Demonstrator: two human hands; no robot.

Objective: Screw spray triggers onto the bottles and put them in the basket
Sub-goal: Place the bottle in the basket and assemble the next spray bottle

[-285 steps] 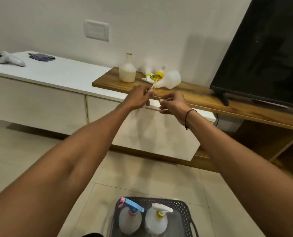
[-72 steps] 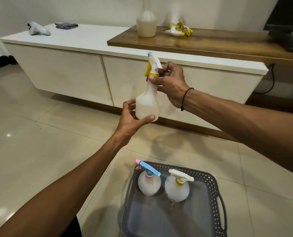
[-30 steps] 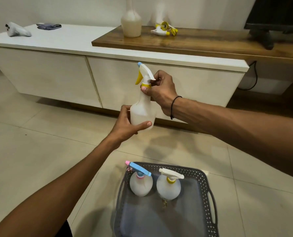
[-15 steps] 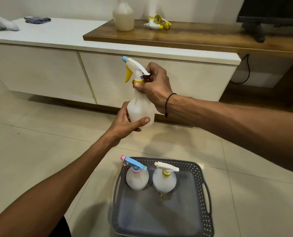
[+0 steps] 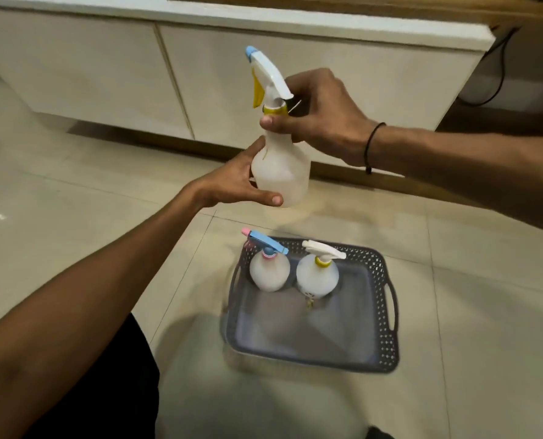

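left hand [image 5: 232, 185] cups held bottle [image 5: 281, 175] base | right hand [image 5: 321, 118] pinches neck under white-yellow trigger [image 5: 268, 80] | bottle upright above, beyond grey basket [image 5: 387, 312] | 2 capped bottles [image 5: 268, 274] inside basket's far end

Down in the gray basket [image 5: 387, 315], two bottles crowd the far edge: the blue-trigger bottle [image 5: 268, 274] in the far left corner, the white-trigger bottle [image 5: 317, 277] just beside it, bodies almost touching. Their trigger heads stick up above the rim, so that far-left stretch is blocked. The far right corner is open, and the whole near half of the basket floor lies bare. Above the basket, open air. The white cabinet [image 5: 295, 74] walls off the far side; tiled floor [image 5: 58, 217] runs free to the left and right.
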